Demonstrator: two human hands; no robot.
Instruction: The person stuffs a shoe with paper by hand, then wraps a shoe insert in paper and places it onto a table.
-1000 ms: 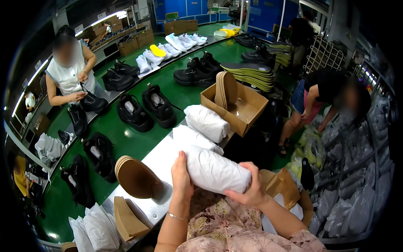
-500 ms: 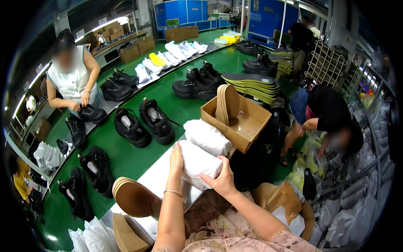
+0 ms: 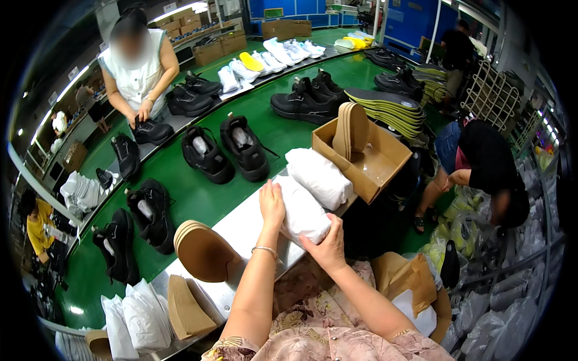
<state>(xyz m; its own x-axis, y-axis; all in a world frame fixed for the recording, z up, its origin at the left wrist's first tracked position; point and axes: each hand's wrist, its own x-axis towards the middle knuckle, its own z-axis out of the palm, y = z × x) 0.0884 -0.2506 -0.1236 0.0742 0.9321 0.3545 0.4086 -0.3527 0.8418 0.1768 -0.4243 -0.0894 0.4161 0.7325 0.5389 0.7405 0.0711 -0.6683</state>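
Observation:
A plump bundle wrapped in white paper lies between my two hands at the metal bench's edge. My left hand presses flat along its left side, the fingers straight and together. Gripping its near right end is my right hand, thumb on top. What the paper wraps is hidden. A second white bundle sits just beyond, touching it. Behind that stands an open brown box, with a stack of tan sole-shaped pieces upright in it.
Black shoes stand on the green line beyond the bench. Nearer left are more tan sole-shaped pieces and white packets. A co-worker handles a shoe across the line; another person bends at right beside plastic bags.
The view has shifted, so the whole scene sits farther right and mostly higher. Both hands keep their hold on the white bundle, with my right hand's grip little altered.

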